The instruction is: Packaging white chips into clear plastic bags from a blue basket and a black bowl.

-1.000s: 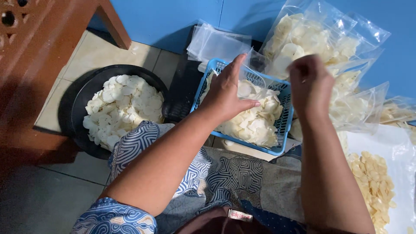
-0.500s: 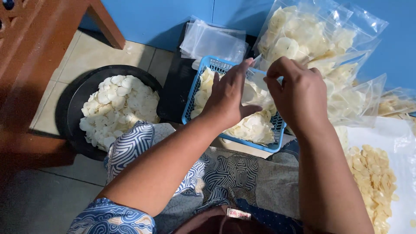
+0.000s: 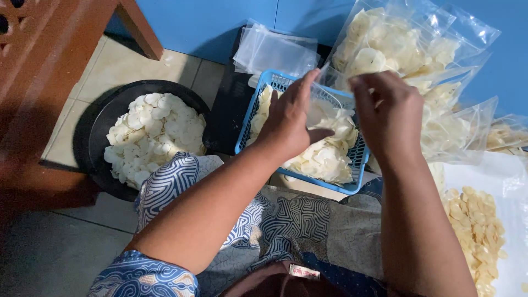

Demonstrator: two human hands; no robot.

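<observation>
Now both hands (image 3: 341, 115) hold clear bag (image 3: 322, 104) over blue basket (image 3: 258, 118) w/ chips.

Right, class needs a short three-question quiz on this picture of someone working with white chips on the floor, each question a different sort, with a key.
1. True or false: the blue basket holds white chips.
2. What are the left hand and right hand holding between them? A) a spoon B) a small clear bag C) a lid
3. What holds the chips on the left?

Key
1. True
2. B
3. A round black pan
</observation>
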